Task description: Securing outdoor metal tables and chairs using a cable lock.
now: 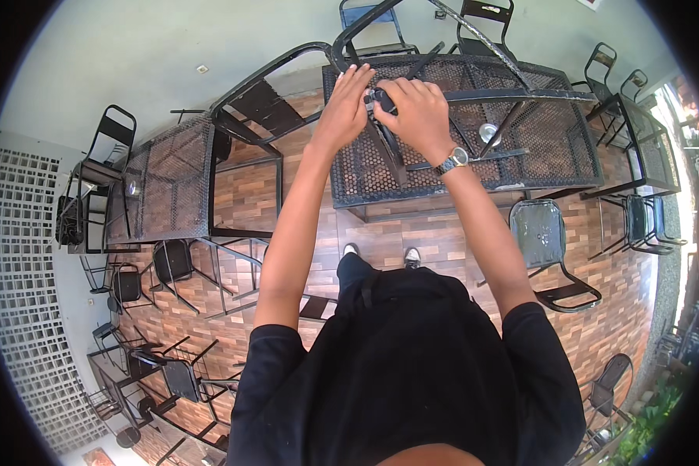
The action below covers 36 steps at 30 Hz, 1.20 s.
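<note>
A metal-framed chair lies tipped over on a black perforated metal table in front of me. Its dark tubing shows worn, scraped paint. My right hand is closed around a small black and silver object at a joint of the frame; the fingers hide much of it, so its kind is unclear. Just left of it, my left hand lies flat with straight fingers along the frame, thumb side towards that object. Whether its palm presses on the tubing is hidden.
A small round metal dish sits on the table under the chair's frame. A second mesh table stands at left. One chair is close at my right, and several dark chairs stand behind on the left.
</note>
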Each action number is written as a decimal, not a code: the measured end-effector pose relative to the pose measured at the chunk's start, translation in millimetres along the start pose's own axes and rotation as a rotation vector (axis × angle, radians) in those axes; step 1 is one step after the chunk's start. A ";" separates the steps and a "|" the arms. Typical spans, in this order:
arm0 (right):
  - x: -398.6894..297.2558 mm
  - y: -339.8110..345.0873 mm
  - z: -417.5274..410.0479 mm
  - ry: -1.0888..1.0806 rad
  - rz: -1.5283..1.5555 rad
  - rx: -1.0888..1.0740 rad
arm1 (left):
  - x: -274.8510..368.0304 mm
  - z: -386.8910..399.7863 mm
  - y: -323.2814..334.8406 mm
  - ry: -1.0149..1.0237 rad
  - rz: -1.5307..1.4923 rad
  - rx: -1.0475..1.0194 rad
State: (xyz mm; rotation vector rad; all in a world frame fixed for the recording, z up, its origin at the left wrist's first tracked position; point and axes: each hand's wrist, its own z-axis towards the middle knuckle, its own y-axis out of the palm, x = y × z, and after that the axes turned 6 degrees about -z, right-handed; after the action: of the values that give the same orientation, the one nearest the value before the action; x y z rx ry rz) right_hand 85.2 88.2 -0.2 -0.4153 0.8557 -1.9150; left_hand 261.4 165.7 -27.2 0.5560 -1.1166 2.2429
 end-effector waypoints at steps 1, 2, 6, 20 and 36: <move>0.3 -0.7 -0.9 0.020 0.045 0.035 | 0.2 0.3 -2.6 0.038 0.040 -0.030; 0.9 -1.0 -2.1 0.042 0.088 0.070 | 0.4 1.6 -4.7 0.078 0.077 -0.062; -12.4 -12.4 -8.4 0.344 0.551 0.207 | -10.8 6.4 -11.4 0.247 0.193 -0.130; -116.3 3.9 -59.8 0.607 -0.397 0.113 | -26.3 21.9 -6.9 0.451 -0.044 -0.156; -115.9 -2.3 -32.7 0.514 -0.412 -0.074 | -37.0 26.5 -3.8 0.452 -0.192 -0.188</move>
State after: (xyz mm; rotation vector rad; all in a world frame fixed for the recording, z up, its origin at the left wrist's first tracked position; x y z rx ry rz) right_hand 119.5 202.9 -13.2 -0.1431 1.2496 -2.4301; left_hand 294.7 134.8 -31.7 0.0653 -0.9766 1.9392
